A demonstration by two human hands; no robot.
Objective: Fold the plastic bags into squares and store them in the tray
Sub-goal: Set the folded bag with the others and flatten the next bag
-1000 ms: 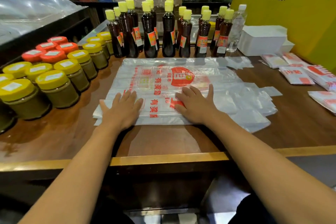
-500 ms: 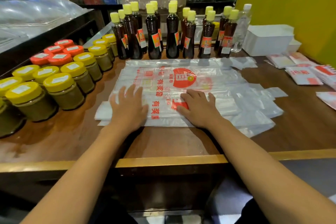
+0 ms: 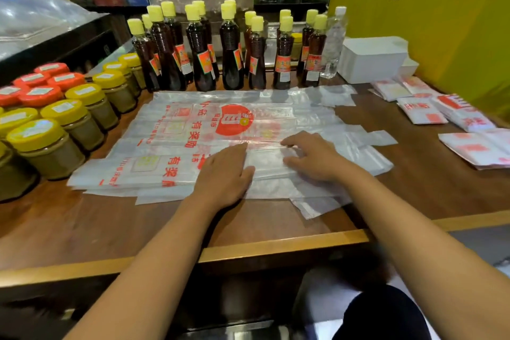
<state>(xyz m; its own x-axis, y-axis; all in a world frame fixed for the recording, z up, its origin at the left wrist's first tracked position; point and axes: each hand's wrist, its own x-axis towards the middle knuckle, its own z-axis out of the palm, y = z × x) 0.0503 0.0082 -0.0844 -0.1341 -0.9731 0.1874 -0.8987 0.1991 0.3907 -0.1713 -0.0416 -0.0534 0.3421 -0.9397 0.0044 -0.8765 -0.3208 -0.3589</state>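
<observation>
A stack of clear plastic bags (image 3: pixel 171 132) with red print lies flat on the brown counter. My left hand (image 3: pixel 225 176) rests palm down on the near middle of the top bag, fingers straight. Just right of it, my right hand (image 3: pixel 311 157) presses the same bag with fingers spread and slightly bent. Several folded bag squares (image 3: pixel 422 113) lie on the counter to the right. A white tray (image 3: pixel 372 59) stands at the back right beside the yellow wall.
Dark sauce bottles (image 3: pixel 229 55) with yellow caps line the back behind the bags. Jars (image 3: pixel 49 143) with yellow and orange lids crowd the left side. The counter's wooden front edge (image 3: pixel 276 248) runs below my hands.
Both hands have slid rightward along the top bag; the left hand moved from the bag's left part to its middle, the right hand onto the clear right portion.
</observation>
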